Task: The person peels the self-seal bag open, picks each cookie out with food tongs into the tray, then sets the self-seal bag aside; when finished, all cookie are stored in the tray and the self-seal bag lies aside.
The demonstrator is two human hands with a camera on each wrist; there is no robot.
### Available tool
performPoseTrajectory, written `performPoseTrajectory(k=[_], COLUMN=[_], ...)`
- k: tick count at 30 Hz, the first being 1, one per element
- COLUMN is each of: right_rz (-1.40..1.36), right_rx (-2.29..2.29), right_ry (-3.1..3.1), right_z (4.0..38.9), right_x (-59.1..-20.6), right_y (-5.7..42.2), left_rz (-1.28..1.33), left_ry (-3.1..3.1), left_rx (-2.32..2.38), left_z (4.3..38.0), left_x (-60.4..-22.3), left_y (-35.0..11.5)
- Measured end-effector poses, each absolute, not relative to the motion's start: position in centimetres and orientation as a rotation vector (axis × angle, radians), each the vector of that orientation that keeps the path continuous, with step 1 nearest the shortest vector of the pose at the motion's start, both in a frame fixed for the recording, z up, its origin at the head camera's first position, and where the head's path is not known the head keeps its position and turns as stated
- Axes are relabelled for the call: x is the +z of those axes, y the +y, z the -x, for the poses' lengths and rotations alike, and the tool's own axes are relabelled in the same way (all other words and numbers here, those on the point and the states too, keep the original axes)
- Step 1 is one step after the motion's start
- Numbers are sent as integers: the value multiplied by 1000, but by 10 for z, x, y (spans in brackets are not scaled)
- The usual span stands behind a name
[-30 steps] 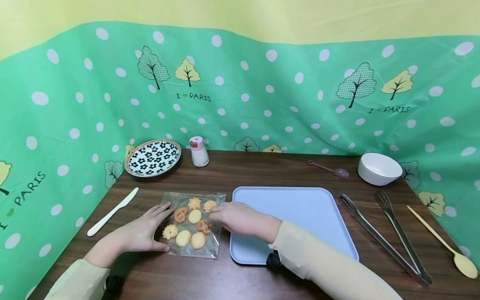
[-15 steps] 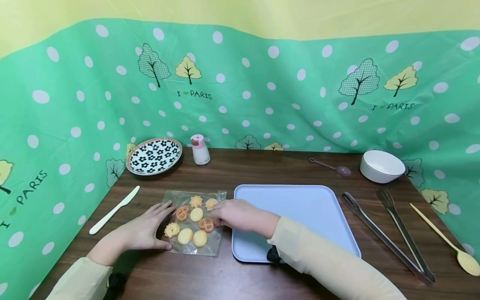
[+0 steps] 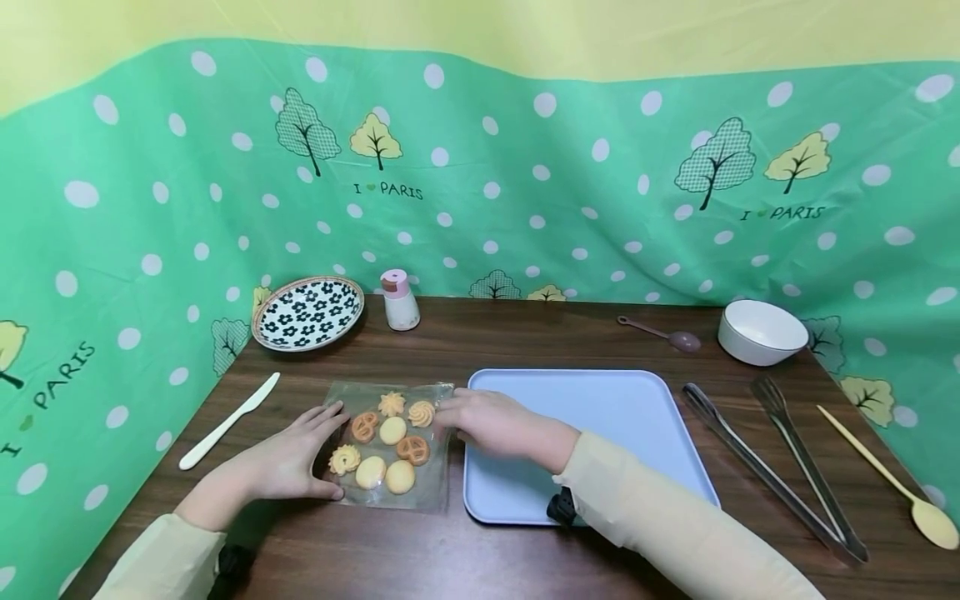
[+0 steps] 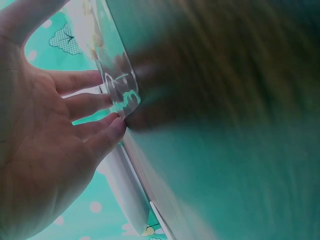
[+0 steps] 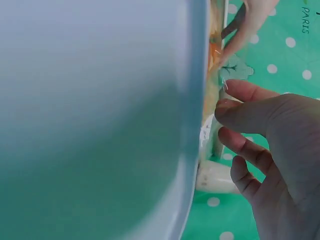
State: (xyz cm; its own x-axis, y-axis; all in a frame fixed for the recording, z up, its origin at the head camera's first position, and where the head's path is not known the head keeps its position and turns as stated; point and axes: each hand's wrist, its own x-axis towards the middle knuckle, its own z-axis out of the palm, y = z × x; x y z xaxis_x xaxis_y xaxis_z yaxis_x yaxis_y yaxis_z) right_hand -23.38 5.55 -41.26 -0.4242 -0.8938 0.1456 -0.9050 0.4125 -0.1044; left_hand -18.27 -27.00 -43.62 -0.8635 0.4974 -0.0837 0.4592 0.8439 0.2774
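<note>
A clear plastic bag of cookies lies flat on the brown table in the head view. Round cookies, pretzel-shaped ones and swirled ones show through the film. My left hand rests at the bag's left edge, thumb and fingers spread; the left wrist view has its fingertips touching the film. At the bag's right edge, my right hand pinches the film between thumb and index finger, over the left rim of a blue tray. The other right fingers curl loosely in the right wrist view.
Left of the bag lies a white knife. A flower-patterned plate and a pink-topped shaker stand behind. On the right are metal tongs, a yellow spoon, a purple spoon and a white bowl.
My right hand has drawn back slightly to the right, off the cookies to the bag's right edge, uncovering the swirled cookie there. My left hand has stayed in place.
</note>
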Motion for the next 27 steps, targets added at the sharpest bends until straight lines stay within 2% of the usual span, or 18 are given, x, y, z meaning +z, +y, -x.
performPoseTrajectory(k=[15,27], right_rz=[-1567,-1530], right_rx=[110,75], right_ry=[-2718,-2645], right_z=[265,268], right_x=[-407,-406], right_y=[33,51], left_rz=[-729,-752], left_ry=[2843,2858], left_rx=[400,372], left_z=[182,184], left_x=[-437,-434], left_y=[-266,-267])
